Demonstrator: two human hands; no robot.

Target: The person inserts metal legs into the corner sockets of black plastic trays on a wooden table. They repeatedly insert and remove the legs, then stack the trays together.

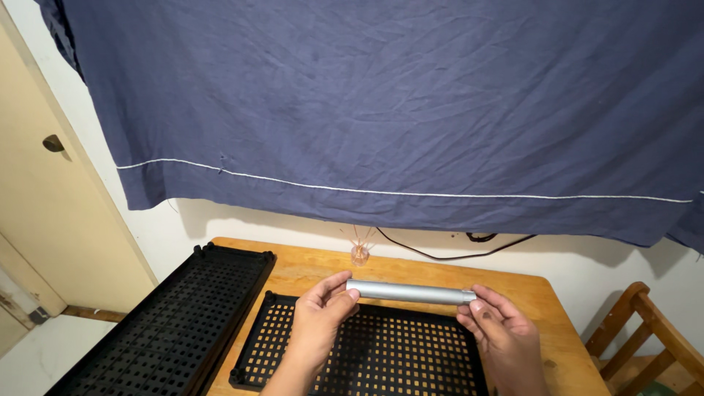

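Observation:
A grey metal tube (411, 292) lies level in the air between both hands, above a black perforated plastic shelf panel (374, 359) on the wooden table (312, 265). My left hand (320, 319) pinches the tube's left end with thumb and fingers. My right hand (499, 330) holds the right end with its fingertips. A second black perforated panel (183, 315) lies to the left, reaching over the table's left edge.
A small clear holder with thin sticks (359, 253) stands at the table's back edge. A dark blue cloth (381, 110) hangs over the wall. A black cable (440, 253) runs along the wall. A wooden chair (645, 337) is at right, a cream door (44, 191) at left.

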